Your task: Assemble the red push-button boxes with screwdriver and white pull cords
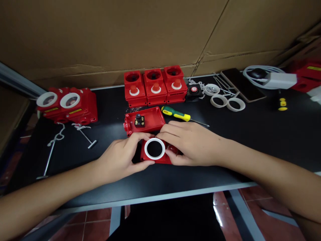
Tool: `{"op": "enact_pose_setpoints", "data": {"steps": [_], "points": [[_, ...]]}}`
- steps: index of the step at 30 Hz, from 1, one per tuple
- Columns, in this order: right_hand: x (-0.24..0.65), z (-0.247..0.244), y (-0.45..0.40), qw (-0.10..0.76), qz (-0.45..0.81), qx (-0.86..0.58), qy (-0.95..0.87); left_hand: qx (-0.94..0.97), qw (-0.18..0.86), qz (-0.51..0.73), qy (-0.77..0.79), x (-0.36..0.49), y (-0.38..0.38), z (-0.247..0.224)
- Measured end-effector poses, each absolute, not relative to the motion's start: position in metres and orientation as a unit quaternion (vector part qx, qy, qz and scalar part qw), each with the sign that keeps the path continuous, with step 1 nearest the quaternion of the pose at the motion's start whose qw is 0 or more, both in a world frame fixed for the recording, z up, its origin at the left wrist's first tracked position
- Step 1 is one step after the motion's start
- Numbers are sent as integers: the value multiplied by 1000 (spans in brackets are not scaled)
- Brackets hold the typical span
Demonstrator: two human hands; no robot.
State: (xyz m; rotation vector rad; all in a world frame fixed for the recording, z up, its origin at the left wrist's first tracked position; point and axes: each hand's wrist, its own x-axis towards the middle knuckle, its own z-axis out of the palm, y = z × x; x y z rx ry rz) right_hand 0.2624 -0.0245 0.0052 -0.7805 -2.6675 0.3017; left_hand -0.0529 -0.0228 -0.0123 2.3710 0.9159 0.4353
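Observation:
A red box cover (146, 157) lies near the table's front edge, with a white ring (145, 148) set around its round opening. My left hand (124, 154) grips the cover's left side, thumb in front and fingers behind. From the right, my right hand (187, 142) closes over the cover, its thumb and fingers at the ring's right edge; it hides most of that end. Just behind lies an open red box base (152, 117) with a black switch block (139, 121) inside. A green and yellow screwdriver (175, 113) rests behind my right hand.
Three red boxes (155, 88) stand in a row at the back. More red boxes with white rings (70, 100) are at left, near metal T-bars (86, 137) on cords. Loose white rings (235, 104), a phone (242, 84) and a white charger (281, 82) lie at right.

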Motion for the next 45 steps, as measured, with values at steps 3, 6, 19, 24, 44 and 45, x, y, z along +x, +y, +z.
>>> {"op": "enact_pose_setpoints", "data": {"steps": [3, 6, 19, 24, 44, 45], "points": [[263, 7, -22, 160, 99, -267, -945, 883, 285, 170, 332, -51, -23, -13], [264, 9, -20, 148, 89, -262, -950, 883, 286, 183, 324, -49, -22, -13], [265, 7, -23, 164, 119, -270, -941, 893, 279, 186, 300, -52, -23, -13], [264, 7, -22, 158, 126, -271, -941, 883, 286, 196, 318, -52, -25, -13], [266, 8, -21, 150, 129, -267, -943, 890, 283, 189, 303, -53, -23, -15], [265, 8, -22, 155, 128, -267, -942, 892, 279, 188, 302, -53, -24, -15]]}}
